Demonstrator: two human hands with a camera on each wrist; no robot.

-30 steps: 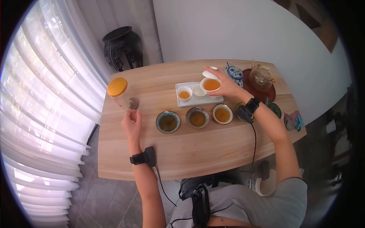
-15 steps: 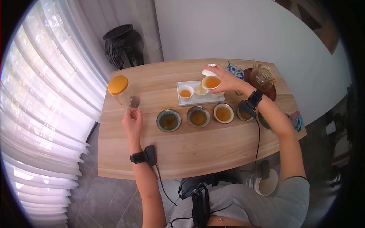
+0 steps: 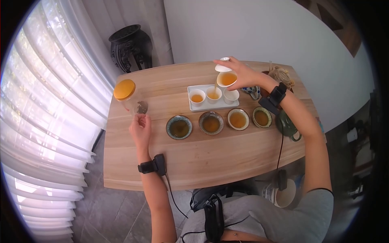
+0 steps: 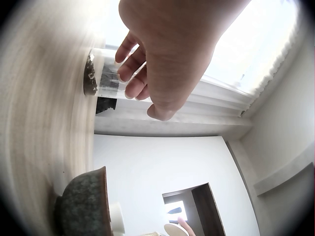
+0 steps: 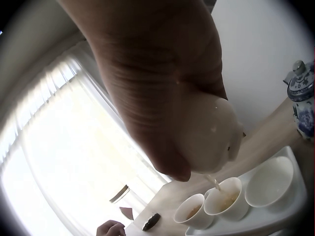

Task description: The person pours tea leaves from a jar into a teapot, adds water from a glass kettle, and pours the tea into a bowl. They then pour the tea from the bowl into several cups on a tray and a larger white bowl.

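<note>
My right hand grips a white lidded bowl of amber tea, tilted over a white tray. A thin stream runs from it into the middle white cup; the right wrist view shows the stream too. The left white cup holds tea, while the right one looks empty. The lid is raised at the bowl's far side. My left hand rests near a clear jar with a yellow lid, fingers loosely curled, holding nothing.
Several tea-filled bowls line the table in front of the tray. A dark green pot, a blue-and-white pot and a glass teapot stand at the right. A dark stand is behind the table.
My right hand has moved slightly away and tipped the bowl, and tea now streams into the middle cup. The right cup and the rightmost bowl have come into view. My left hand has stayed put.
</note>
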